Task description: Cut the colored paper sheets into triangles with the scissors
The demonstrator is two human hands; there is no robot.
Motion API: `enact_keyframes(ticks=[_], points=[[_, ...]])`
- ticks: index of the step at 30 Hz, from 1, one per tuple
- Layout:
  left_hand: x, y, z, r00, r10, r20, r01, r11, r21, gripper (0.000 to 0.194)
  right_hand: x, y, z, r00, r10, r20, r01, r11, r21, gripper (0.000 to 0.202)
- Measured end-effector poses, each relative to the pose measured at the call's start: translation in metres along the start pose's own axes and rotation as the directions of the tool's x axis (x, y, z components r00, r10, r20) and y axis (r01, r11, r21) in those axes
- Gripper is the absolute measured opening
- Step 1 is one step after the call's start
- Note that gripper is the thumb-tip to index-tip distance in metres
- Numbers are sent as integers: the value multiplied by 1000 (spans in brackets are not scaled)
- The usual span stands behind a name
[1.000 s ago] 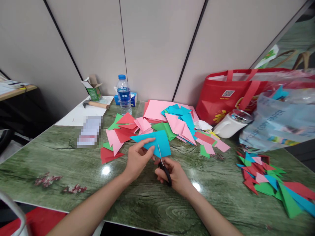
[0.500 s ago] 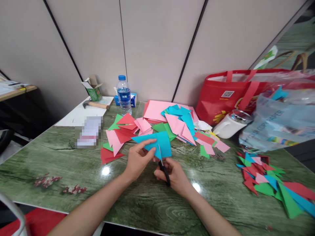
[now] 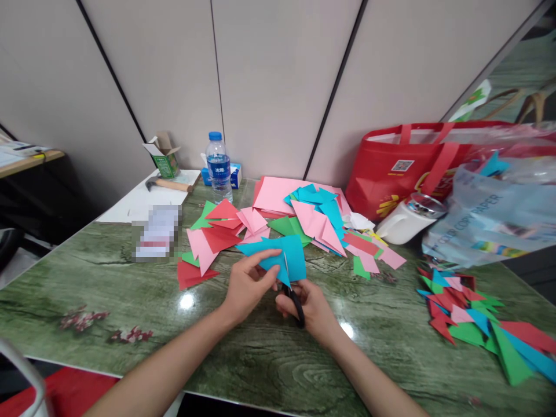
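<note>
A sheet of blue paper [image 3: 296, 255] is pinched between the thumb and fingers of my left hand [image 3: 249, 285], above the front middle of the table. Black-handled scissors [image 3: 296, 304] are gripped in my right hand [image 3: 311, 307], just right of my left hand. Their blade lies across the blue paper, which has a slit running up from its lower edge. Right behind the paper are cut red, pink, green and blue pieces [image 3: 219, 237].
On the green table [image 3: 243, 359] stand a water bottle [image 3: 219, 171], a hammer [image 3: 169, 185] on white paper and a white mug [image 3: 406, 223]. A red bag [image 3: 382, 168] is at the back right. More cut pieces [image 3: 471, 331] lie at the right.
Both hands, the blue paper and the scissors have shifted slightly right and down. The right part of the blue paper now stands more apart from the left part.
</note>
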State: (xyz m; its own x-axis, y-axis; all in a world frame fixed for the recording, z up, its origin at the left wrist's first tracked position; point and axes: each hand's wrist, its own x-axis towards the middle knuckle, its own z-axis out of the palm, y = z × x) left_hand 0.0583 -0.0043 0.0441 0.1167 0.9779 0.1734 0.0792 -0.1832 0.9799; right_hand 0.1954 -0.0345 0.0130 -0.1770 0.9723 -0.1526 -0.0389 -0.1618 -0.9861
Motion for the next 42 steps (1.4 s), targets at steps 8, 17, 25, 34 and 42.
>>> enact_keyframes(ticks=[8,17,25,34,42], points=[[0,0,-1,1000,-12,14,12,1000,4,28,-2,-5,1,998,69,-12,-69,997,21,46],[0,0,-1,1000,10,-4,-10,1000,18,25,-2,-6,0,994,112,-20,-112,993,-29,46],[1,-5,-3,996,30,-80,-27,999,46,28,-1,5,1,999,49,-22,-48,998,31,52],[1,-6,-4,977,82,-198,-49,985,168,28,-3,-7,-2,996,80,-25,-77,993,93,61],[9,-9,-9,952,35,-304,-16,998,65,31,-4,-1,-1,999,35,9,-35,998,59,60]])
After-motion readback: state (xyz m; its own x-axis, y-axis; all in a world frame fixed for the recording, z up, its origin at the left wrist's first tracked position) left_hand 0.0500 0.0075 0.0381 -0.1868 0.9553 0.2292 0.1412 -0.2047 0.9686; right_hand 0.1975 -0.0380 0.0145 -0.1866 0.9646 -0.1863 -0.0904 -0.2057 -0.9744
